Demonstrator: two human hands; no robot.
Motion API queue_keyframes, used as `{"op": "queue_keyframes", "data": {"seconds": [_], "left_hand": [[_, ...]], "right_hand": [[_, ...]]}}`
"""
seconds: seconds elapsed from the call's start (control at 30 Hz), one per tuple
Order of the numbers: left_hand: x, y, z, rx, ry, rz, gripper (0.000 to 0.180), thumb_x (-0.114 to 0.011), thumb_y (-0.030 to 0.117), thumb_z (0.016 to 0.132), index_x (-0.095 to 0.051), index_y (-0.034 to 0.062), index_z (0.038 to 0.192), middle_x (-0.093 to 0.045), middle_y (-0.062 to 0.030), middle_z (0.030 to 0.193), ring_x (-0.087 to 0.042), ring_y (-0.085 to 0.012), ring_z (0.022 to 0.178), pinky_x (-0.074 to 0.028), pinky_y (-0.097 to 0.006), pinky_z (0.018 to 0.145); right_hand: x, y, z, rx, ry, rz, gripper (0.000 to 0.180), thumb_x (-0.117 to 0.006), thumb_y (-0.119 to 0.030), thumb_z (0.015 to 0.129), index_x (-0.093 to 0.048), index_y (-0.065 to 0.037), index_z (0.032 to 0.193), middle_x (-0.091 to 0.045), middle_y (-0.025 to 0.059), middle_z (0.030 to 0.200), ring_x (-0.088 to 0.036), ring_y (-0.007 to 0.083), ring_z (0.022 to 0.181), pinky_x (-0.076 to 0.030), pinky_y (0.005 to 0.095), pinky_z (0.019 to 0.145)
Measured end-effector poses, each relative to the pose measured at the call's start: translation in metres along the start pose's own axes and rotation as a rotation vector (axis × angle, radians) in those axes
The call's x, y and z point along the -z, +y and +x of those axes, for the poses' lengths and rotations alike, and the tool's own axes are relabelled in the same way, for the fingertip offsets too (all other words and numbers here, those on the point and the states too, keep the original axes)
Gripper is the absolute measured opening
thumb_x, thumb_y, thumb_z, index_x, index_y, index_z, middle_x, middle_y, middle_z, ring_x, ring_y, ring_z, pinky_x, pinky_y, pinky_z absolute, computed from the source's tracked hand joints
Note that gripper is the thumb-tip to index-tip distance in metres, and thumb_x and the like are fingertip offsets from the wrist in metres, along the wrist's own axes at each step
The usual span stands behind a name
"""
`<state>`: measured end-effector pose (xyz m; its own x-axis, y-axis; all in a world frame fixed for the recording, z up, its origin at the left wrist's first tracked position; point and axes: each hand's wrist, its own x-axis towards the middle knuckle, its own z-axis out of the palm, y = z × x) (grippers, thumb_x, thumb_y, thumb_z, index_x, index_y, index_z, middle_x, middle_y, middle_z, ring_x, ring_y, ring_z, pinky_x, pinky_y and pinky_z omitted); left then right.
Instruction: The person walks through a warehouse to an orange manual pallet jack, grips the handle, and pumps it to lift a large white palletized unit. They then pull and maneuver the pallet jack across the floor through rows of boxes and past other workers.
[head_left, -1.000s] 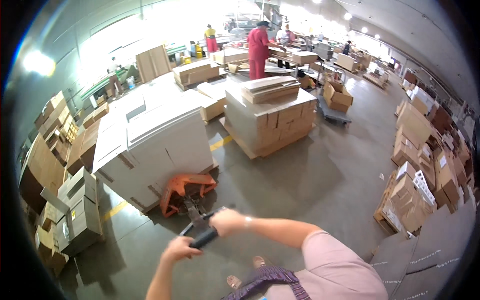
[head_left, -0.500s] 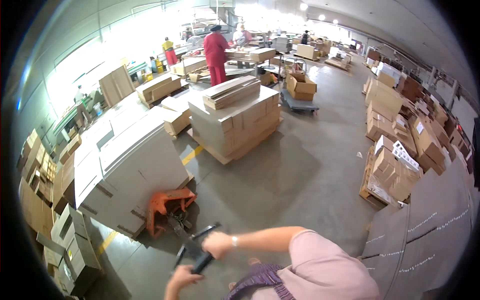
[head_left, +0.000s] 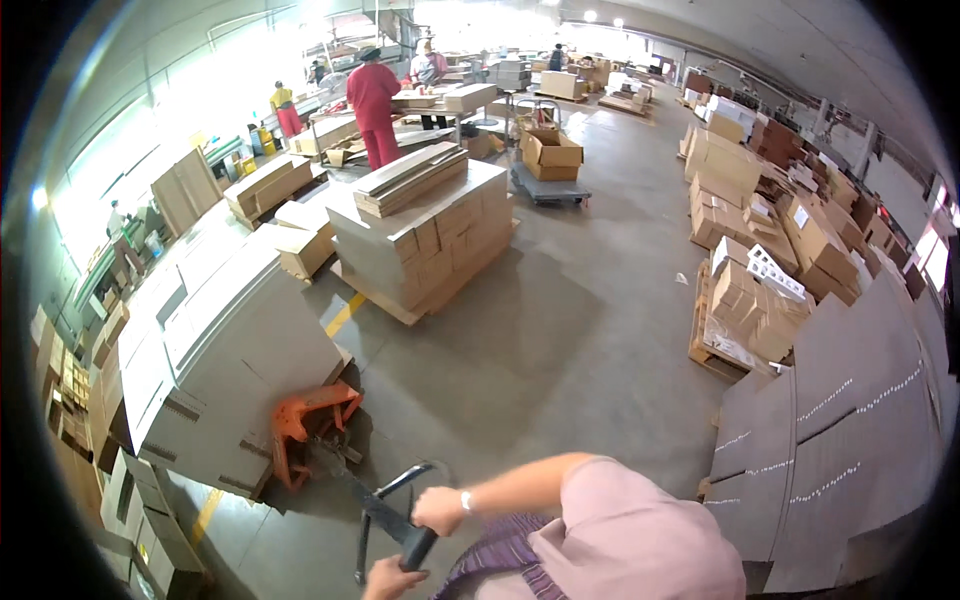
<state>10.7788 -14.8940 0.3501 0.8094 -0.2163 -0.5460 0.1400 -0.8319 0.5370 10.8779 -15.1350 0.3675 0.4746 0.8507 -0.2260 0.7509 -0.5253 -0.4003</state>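
Note:
A pallet jack (head_left: 310, 415) with an orange body stands at the near end of a tall stack of white flat panels (head_left: 235, 370). Its black handle (head_left: 392, 522) tilts down toward me. My right hand (head_left: 438, 510) is closed on the handle's right side, with a pale band at the wrist. Lower down, my left hand (head_left: 393, 578) is closed around the near end of the same handle, partly cut off by the lower edge. The jack's forks are hidden under the load.
A wrapped pallet of cartons (head_left: 430, 240) stands ahead, boards on top. Beyond it is a platform cart with an open carton (head_left: 552, 155). Boxes on a pallet (head_left: 740, 310) and grey panels (head_left: 830, 420) line the right. A person in red (head_left: 372, 110) stands at a far workbench.
The surroundings have shifted left in my view. The jack's handle now reaches farther from its orange body and lower toward me, with both hands still on it.

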Motion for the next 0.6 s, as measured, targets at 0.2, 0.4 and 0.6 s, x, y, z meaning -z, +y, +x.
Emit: {"op": "queue_keyframes", "data": {"seconds": [0.2, 0.4, 0.6], "left_hand": [[0.162, 0.023, 0.004, 0.045, 0.065, -0.364, 0.024, -0.079, 0.015, 0.066, -0.068, -0.0019, 0.078, -0.063, -0.0066, 0.064, -0.061, -0.0143, 0.053, -0.049, -0.03, 0.048], [-0.013, -0.054, 0.0, -0.197, 0.26, 0.23, 0.038, -0.086, 0.032, 0.062, -0.069, -0.0003, 0.075, -0.066, -0.0086, 0.063, -0.067, -0.0166, 0.061, -0.053, -0.031, 0.059], [0.012, -0.014, -0.001, 0.075, -0.005, -0.167, 0.036, -0.086, 0.029, 0.065, -0.068, -0.0005, 0.076, -0.066, -0.0071, 0.064, -0.065, -0.0153, 0.059, -0.052, -0.031, 0.057]], "right_hand": [[0.139, -0.01, 0.076, -0.071, 0.094, -0.065, 0.015, -0.07, -0.014, 0.058, -0.072, -0.01, 0.072, -0.071, 0.0126, 0.074, -0.07, 0.0311, 0.072, -0.056, 0.0414, 0.065], [-0.004, -0.02, 0.005, -0.054, 0.215, -0.06, 0.015, -0.073, -0.013, 0.059, -0.069, -0.011, 0.073, -0.069, 0.0113, 0.077, -0.07, 0.0295, 0.08, -0.055, 0.0422, 0.073], [0.006, -0.004, 0.011, -0.005, 0.107, -0.022, 0.018, -0.071, -0.012, 0.057, -0.071, -0.009, 0.075, -0.07, 0.0129, 0.076, -0.069, 0.032, 0.078, -0.055, 0.0426, 0.071]]}}
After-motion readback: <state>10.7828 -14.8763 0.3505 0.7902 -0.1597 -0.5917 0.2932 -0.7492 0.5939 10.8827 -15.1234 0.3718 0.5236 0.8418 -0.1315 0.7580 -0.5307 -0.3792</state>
